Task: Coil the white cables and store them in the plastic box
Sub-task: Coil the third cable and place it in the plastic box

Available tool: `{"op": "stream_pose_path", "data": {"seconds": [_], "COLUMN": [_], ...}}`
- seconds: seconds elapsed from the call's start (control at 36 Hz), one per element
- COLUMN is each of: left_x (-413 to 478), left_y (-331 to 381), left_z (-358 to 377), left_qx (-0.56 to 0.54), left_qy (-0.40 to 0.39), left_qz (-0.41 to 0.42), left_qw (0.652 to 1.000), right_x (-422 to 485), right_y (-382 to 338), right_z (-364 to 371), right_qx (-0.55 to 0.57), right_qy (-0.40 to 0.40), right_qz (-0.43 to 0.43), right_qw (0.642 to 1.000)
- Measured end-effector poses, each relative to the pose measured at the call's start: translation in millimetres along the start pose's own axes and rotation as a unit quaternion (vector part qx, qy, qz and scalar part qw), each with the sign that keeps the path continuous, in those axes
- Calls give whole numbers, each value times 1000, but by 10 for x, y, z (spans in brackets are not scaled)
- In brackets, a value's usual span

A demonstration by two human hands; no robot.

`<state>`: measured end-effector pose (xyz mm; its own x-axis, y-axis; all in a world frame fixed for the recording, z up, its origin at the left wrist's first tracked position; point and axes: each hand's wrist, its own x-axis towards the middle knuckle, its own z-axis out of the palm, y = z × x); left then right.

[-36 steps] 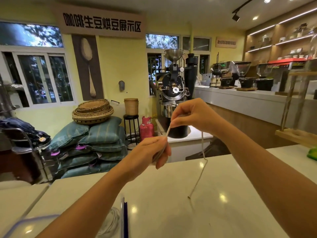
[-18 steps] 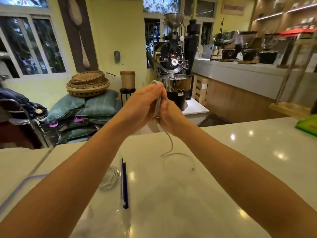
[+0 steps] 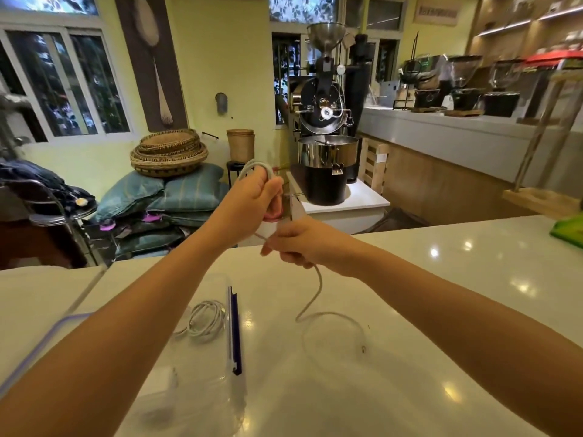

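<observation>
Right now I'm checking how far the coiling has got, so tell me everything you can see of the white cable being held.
The white cable is thin, round and flexible, plastic-looking. Several loops of it are gathered in the left hand, raised above the countertop, arching over the fingers. From there a strand runs down to the right hand, which pinches it. The uncoiled tail hangs from that hand, curves onto the countertop in one loose bend and ends in a small connector lying flat. Nothing else touches it.
</observation>
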<state>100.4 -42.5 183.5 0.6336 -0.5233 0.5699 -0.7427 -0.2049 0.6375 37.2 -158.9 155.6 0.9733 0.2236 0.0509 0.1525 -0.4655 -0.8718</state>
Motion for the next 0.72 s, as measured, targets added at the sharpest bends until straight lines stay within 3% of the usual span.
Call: {"op": "stream_pose_path", "data": {"seconds": [0.11, 0.22, 0.42, 0.56, 0.72], "left_x": [-118, -253, -425, -481, -482], "left_y": [-119, -151, 36, 139, 185], "left_z": [16, 87, 101, 111, 61], "left_qx": [80, 61, -103, -177, -336], "left_qy": [-52, -119, -154, -181, -254], "left_qz": [-22, -54, -49, -51, -98], "left_qw": [995, 990, 981, 966, 902], "right_x": [-71, -109, -207, -194, -129], "right_y": [-90, -216, -454, -586, -611], "right_z": [-147, -269, -521, -721, -805], "right_qx": [-85, -164, -267, -275, -267], "right_qy": [17, 24, 16, 40, 79], "right_qz": [-11, -34, -87, -119, -157], "right_qw": [996, 986, 960, 953, 948]}}
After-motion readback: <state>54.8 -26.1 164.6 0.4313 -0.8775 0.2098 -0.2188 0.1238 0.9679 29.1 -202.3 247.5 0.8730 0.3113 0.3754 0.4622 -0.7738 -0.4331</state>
